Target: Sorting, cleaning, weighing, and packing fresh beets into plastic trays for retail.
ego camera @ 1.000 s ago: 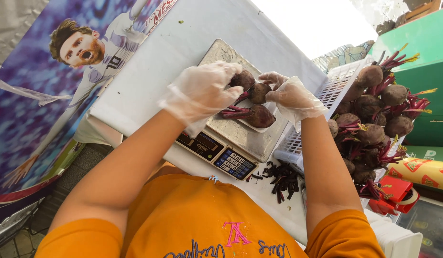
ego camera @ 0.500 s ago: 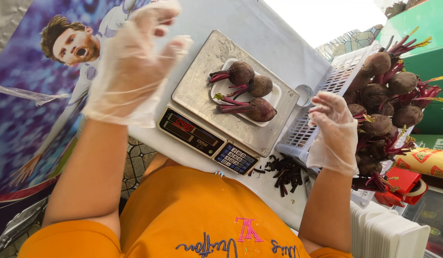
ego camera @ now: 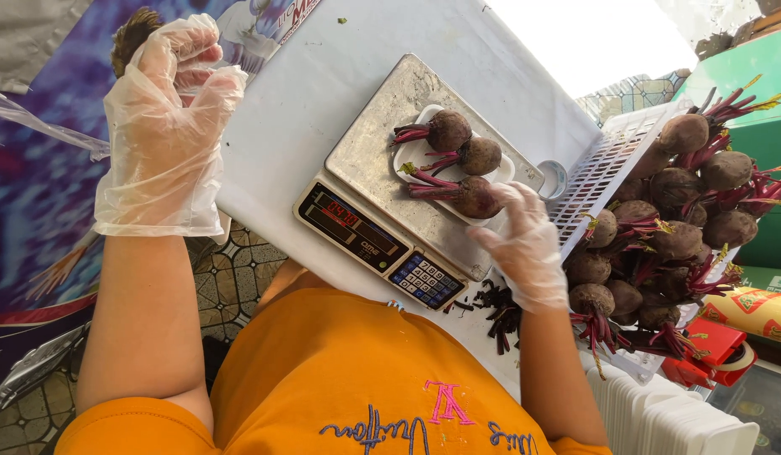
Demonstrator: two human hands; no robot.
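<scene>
I see three beetroots (ego camera: pixel 458 164) lying in a white tray (ego camera: pixel 411 152) on the steel scale (ego camera: pixel 382 168); my right hand (ego camera: pixel 525 244), gloved, rests at the scale's near right edge just beside the tray, fingers loosely spread, gripping nothing. My left hand (ego camera: pixel 167 131), gloved too, is raised well left of the scale, fingers half curled, empty; right of the scale a white crate (ego camera: pixel 605 164) holds more beetroots.

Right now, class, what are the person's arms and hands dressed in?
Both hands wear loose, clear, crinkly disposable plastic gloves: the left hand and the right hand. Each glove ends around the wrist. The forearms are bare, and short orange sleeves of a T-shirt with embroidered lettering cover the shoulders.
</scene>
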